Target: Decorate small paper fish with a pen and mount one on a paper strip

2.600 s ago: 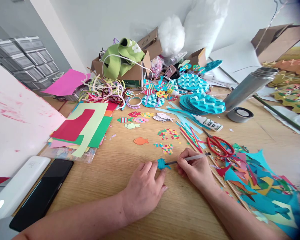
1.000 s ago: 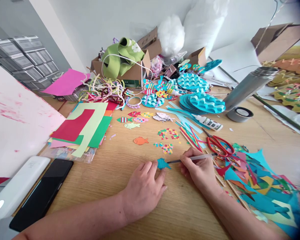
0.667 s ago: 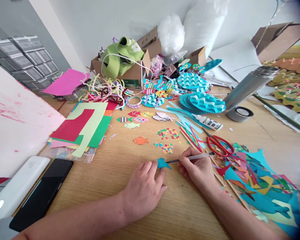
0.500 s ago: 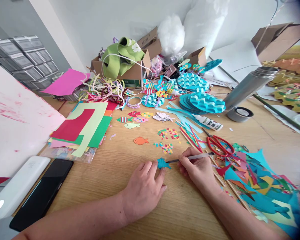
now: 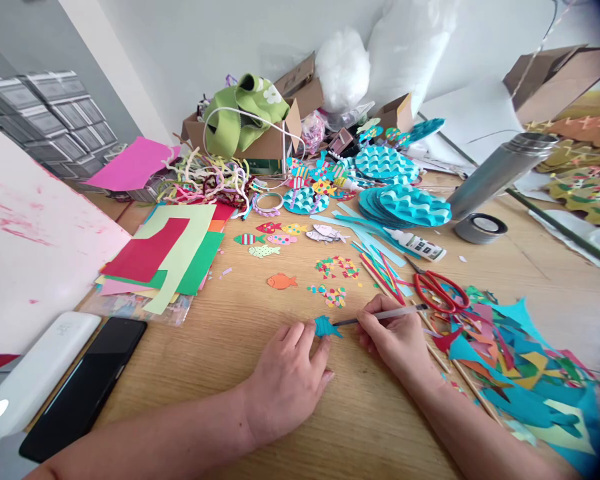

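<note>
A small blue paper fish [image 5: 327,327] lies flat on the wooden table [image 5: 205,360], with dark lines drawn on it. Fingertips of my left hand [image 5: 293,373] press on its left end and lower edge, pinning it down. My right hand [image 5: 393,333] grips a slim pen [image 5: 380,315], whose tip touches the fish near its tail. Above the fish lie an orange paper fish [image 5: 281,281] and small piles of round paper dots [image 5: 333,296] and colored confetti bits [image 5: 337,267]. Farther back are patterned paper fish [image 5: 264,251].
Red-handled scissors [image 5: 441,291], wooden sticks and paper scraps [image 5: 525,380] lie at right. A glue bottle [image 5: 415,244], blue wavy discs [image 5: 414,205] and a steel flask [image 5: 503,175] stand or lie behind. Colored sheets [image 5: 200,263], a phone [image 5: 83,387] and a white device [image 5: 40,373] are at left.
</note>
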Action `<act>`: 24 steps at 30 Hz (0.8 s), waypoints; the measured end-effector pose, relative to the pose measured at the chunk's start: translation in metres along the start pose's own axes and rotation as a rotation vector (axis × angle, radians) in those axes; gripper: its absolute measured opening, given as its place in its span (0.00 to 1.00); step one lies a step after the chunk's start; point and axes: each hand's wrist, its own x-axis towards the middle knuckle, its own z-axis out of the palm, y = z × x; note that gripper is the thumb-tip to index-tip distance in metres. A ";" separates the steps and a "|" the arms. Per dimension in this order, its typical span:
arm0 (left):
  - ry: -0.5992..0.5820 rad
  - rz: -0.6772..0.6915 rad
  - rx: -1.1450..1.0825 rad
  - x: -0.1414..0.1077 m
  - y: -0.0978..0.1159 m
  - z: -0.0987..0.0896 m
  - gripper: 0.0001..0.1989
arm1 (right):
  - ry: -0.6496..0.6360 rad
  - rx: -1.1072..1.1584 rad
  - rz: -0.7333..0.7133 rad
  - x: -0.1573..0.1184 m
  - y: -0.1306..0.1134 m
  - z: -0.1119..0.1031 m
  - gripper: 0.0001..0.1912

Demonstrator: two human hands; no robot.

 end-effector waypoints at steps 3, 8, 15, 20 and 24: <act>-0.003 0.002 0.004 0.000 0.000 0.000 0.21 | 0.001 -0.001 0.000 0.000 0.000 0.000 0.09; -0.004 0.001 0.006 0.000 0.000 -0.001 0.21 | -0.002 -0.010 -0.009 0.000 -0.001 -0.001 0.09; -0.002 -0.002 0.004 0.000 -0.001 0.000 0.21 | 0.001 -0.025 -0.015 0.000 0.000 -0.001 0.09; -0.003 0.002 0.000 0.000 -0.001 0.000 0.21 | 0.002 -0.012 0.004 0.000 0.000 0.000 0.08; -0.006 0.002 0.009 0.000 0.000 -0.002 0.21 | 0.001 -0.017 -0.003 0.000 -0.001 0.000 0.09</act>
